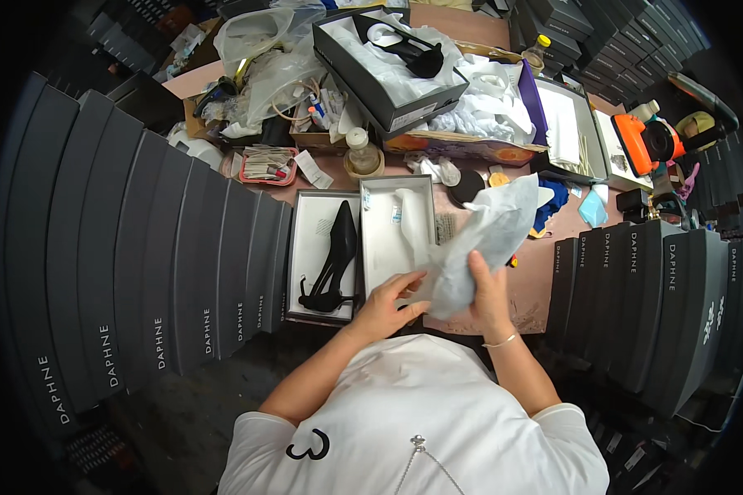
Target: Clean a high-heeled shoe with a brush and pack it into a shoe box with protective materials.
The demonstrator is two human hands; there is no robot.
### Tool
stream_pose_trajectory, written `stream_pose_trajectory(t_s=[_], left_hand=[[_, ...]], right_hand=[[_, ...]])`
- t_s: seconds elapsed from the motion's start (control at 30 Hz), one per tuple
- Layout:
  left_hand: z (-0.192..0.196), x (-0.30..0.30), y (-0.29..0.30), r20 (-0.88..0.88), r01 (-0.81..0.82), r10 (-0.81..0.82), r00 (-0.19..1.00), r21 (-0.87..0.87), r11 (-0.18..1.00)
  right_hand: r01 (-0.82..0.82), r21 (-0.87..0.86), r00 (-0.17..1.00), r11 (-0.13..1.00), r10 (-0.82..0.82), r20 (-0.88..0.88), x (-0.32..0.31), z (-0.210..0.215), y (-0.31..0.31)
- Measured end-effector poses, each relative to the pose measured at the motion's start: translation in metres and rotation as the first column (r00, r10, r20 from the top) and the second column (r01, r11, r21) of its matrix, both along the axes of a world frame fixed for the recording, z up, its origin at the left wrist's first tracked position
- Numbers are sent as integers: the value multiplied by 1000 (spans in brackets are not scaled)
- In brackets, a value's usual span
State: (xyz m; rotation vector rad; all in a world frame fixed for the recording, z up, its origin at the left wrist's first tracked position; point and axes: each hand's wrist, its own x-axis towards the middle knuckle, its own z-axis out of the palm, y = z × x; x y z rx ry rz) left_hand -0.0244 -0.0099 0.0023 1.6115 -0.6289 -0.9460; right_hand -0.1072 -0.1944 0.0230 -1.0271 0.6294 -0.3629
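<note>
My right hand [489, 295] grips a long bundle wrapped in white tissue paper [483, 239], its thumb lying along the near side. What the paper covers is hidden. At the bundle's lower left, my left hand [385, 307] has its fingers closed on a thin edge of the tissue. Left of the hands, a black slingback shoe [336, 256] with a pointed toe lies in an open shoebox half [300, 223]. Beside it sits a second open box half [380, 247], pale inside, with a strip of white paper along its right side.
Rows of dark shoeboxes line the left [140, 239] and right [669, 305]. Behind, another black shoe [413, 56] rests on a tissue-filled box [388, 107]. A clear bottle [358, 148], a red tray of small sticks [268, 165] and an orange tape dispenser [642, 142] stand around the table.
</note>
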Motion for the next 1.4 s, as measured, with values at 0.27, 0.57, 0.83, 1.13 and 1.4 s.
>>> stream_pose_trajectory(t_s=[0.27,0.57,0.83,1.13,1.4], left_hand=[[-115,39,-33,176,583,-799,575,597,551],[-120,29,-8,43,566,-752,658,630,531],[-55,75,5,493,66,-329,805,477,876],[3,75,18,534,-255,198,822,34,966],[8,5,40,589,105,-222,777,227,968]], right_hand=[[8,-53,984,999,2,178,-9,10,-32],[-91,-40,991,995,94,91,14,-5,-23],[-276,-34,961,961,276,-12,28,-18,7],[-799,-546,598,252,434,-674,40,-135,64],[-917,-294,395,271,723,-567,-32,12,-2]])
